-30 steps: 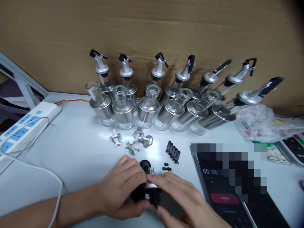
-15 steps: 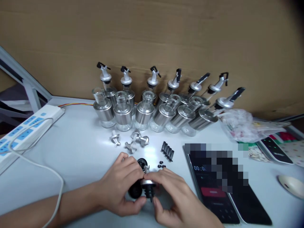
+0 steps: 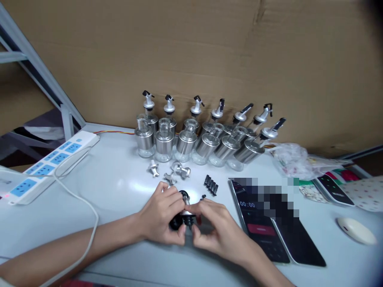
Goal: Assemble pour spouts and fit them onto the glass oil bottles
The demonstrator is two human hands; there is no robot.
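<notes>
Low over the table, a bottle pour spout [image 3: 188, 220] with a silver collar and a black ribbed stopper is gripped between my two hands. My left hand [image 3: 163, 213] pinches it from the left, with curled fingers. From the other side, my right hand [image 3: 217, 227] closes thumb and fingers on the collar and stopper. Round black parts [image 3: 176, 222] show beside and under my left fingers, partly covered. Just beyond the hands lie several loose silver spout tops [image 3: 182, 170]. Small black levers [image 3: 211, 185] lie in a row to the right, with tiny black pieces [image 3: 203, 197] nearer me.
Several glass bottles with steel bands [image 3: 187, 141] stand in front of others fitted with spouts [image 3: 197, 107]. A power strip [image 3: 55, 159] and white cable [image 3: 86, 207] are at left. Phones [image 3: 302, 235], a plastic bag [image 3: 291, 159] and a white mouse [image 3: 356, 230] occupy the right.
The camera view has shifted, so the bottles look smaller and the power strip shows more fully. Both hands stay on the pour spout, which looks slightly more tilted.
</notes>
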